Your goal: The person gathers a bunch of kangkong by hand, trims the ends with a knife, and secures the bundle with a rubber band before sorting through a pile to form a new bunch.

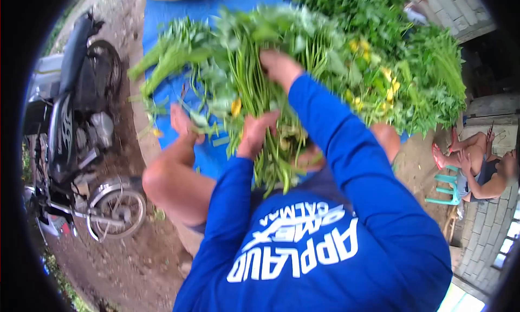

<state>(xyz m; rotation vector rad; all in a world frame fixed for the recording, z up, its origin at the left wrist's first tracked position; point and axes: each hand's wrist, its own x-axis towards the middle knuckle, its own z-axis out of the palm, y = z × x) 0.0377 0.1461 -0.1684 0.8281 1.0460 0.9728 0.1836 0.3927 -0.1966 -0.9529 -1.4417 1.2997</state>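
Note:
A bunch of long green stems with leafy tops (pixel 246 79) stands over my lap, its lower ends hanging between my knees. My left hand (pixel 258 132) is closed round the lower part of the stems. Higher up, my right hand (pixel 279 67) is at the leafy upper part, with its fingers curled in among the stems and partly hidden. Around the bunch lie heaps of leafy greens (pixel 379 52), some with yellow leaves (pixel 391 90), on a blue tarp (pixel 170 8).
A motorcycle (pixel 70 111) is parked on the dirt ground (pixel 146 258) at the left. My bare knees and foot flank the tarp. At the right, a person (pixel 479 176) sits on a green plastic stool (pixel 447 190) beside a block wall (pixel 479 241).

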